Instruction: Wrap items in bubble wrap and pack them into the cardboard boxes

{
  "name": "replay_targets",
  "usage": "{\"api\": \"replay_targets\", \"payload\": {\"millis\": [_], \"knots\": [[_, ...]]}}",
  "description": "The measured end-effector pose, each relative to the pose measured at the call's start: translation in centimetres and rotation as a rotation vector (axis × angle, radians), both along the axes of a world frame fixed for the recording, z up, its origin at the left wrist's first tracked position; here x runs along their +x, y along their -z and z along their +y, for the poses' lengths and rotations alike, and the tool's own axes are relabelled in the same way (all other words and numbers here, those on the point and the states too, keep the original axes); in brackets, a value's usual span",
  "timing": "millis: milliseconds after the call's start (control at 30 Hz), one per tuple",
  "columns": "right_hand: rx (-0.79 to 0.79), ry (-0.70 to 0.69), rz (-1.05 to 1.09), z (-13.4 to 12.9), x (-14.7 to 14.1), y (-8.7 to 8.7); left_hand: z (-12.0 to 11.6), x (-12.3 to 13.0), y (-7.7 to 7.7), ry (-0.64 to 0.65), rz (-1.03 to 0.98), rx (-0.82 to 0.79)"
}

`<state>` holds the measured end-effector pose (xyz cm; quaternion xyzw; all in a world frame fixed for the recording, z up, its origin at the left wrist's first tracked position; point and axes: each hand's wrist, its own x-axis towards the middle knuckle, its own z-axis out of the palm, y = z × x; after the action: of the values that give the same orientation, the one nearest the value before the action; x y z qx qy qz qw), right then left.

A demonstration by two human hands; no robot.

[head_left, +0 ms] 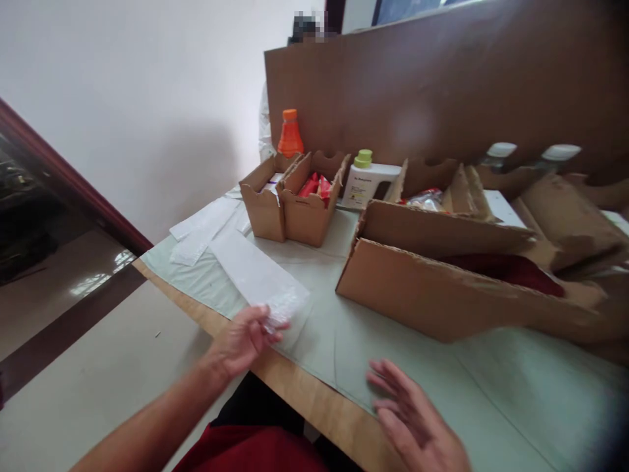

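Observation:
My left hand [253, 335] pinches the near end of a long white bag [260, 272], which looks like clear-edged plastic or bubble wrap. The bag stretches away from my fingers over the table's left part. More flat white bags [201, 229] lie beyond it, overlapping. My right hand [413, 413] hovers near the table's front edge with its fingers apart and nothing in it. Ahead of that hand stands a long cardboard box [407, 282] with dark red cloth [511, 272] inside.
Two small cardboard bins [307, 219] hold red packets [314, 187] and a white box. Behind them stand an orange bottle [291, 137] and a white jug [366, 183] with a green cap. More cardboard bins [555, 203] fill the right, before a tall brown panel [417, 92].

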<state>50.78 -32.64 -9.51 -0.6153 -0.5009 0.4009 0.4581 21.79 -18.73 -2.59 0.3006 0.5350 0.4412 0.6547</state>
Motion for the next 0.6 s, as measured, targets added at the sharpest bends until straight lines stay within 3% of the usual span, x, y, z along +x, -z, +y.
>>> {"api": "replay_targets", "payload": {"millis": [67, 133, 200, 300, 367, 433, 533, 600], "knots": [[-0.052, -0.069, 0.236, 0.7, -3.6, -1.4, -3.0, 4.2, 1.6, 0.159, -0.234, -0.127], [-0.078, -0.016, 0.351, 1.6, -4.9, -2.5, -5.7, 7.4, 2.7, 0.326, -0.333, -0.21], [-0.113, 0.11, 0.345, 2.3, -4.5, -3.3, -7.8, 9.5, 3.3, 0.493, -0.346, -0.24], [-0.138, 0.257, 0.263, 1.9, -3.0, -3.8, -9.3, 10.2, 3.6, 0.65, -0.382, -0.231], [-0.119, 0.3, 0.228, 0.7, -2.4, -3.8, -8.8, 9.5, 3.6, 0.617, -0.43, -0.247], [-0.113, 0.323, 0.197, -1.0, -2.1, -3.8, -7.2, 8.2, 3.5, 0.456, -0.402, -0.254], [-0.124, 0.373, 0.125, -4.0, -1.9, -3.4, -3.7, 5.8, 3.2, 0.19, -0.179, -0.136], [-0.145, 0.393, 0.062, -5.8, -2.2, -3.0, -1.2, 4.3, 3.0, 0.11, -0.069, -0.044]]}}
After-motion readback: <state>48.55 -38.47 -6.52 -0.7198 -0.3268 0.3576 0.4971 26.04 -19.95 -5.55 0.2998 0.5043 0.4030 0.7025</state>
